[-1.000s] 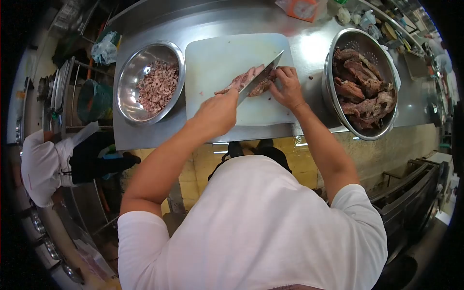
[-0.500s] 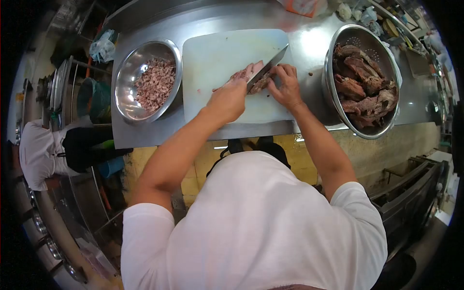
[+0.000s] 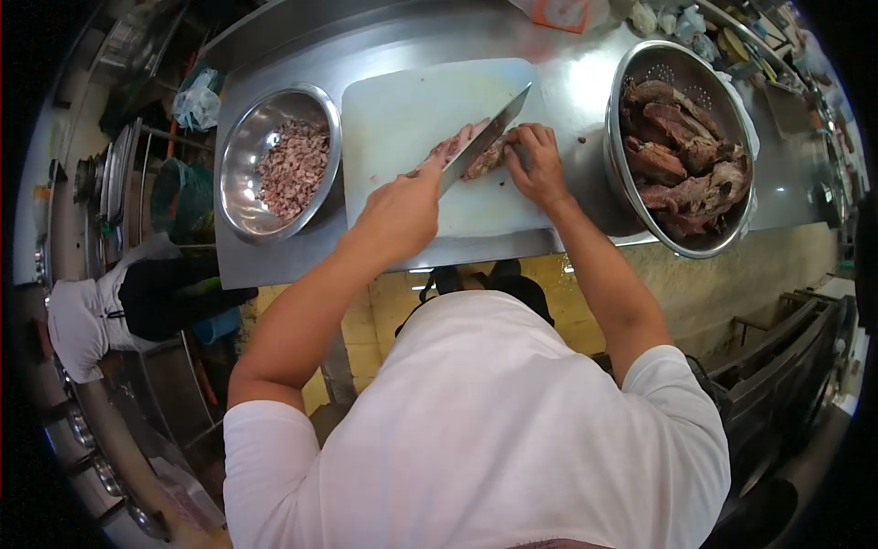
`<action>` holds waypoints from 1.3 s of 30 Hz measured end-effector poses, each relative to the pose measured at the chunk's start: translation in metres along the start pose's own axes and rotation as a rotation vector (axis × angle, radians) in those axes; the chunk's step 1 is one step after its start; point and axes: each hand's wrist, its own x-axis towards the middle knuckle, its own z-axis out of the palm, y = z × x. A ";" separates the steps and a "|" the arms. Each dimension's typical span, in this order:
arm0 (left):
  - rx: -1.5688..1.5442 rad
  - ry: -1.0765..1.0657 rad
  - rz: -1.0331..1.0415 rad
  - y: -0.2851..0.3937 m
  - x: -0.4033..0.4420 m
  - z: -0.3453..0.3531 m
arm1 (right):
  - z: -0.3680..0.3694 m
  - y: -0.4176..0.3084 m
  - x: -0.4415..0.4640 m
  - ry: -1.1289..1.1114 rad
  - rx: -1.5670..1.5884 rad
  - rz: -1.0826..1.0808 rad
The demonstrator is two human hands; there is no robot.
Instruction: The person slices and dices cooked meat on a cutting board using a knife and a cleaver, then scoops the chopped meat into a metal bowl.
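Observation:
My left hand (image 3: 400, 218) is closed around the handle of a large kitchen knife (image 3: 487, 137), its blade slanting up and to the right over a pale cutting board (image 3: 393, 105). Sliced cooked meat (image 3: 455, 145) lies along the blade's left side. To the right of the blade, my right hand (image 3: 540, 166) has its fingertips bent onto a small piece of meat (image 3: 484, 163), holding it against the board. A steel bowl (image 3: 240, 197) left of the board contains chopped meat (image 3: 294, 171). On the right, a steel colander (image 3: 615, 151) holds large browned meat chunks (image 3: 700, 178).
The board rests on a steel table (image 3: 274, 261). Bags and small items (image 3: 681, 23) crowd the back right, near an orange-and-white object (image 3: 561, 13). A plastic bag (image 3: 197, 101) hangs past the left edge. Another person in a white shirt (image 3: 78, 320) stands at far left.
My left hand has drawn the knife down and to the left, away from my right hand. My right hand stays almost in place on the meat. The view has shifted slightly.

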 end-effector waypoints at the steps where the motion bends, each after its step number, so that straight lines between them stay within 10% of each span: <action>1: -0.003 -0.063 -0.047 0.002 -0.003 -0.003 | -0.002 0.000 0.000 0.003 0.004 -0.004; 39: -0.031 -0.014 -0.025 -0.001 0.006 0.025 | 0.008 0.009 -0.002 0.107 0.006 0.001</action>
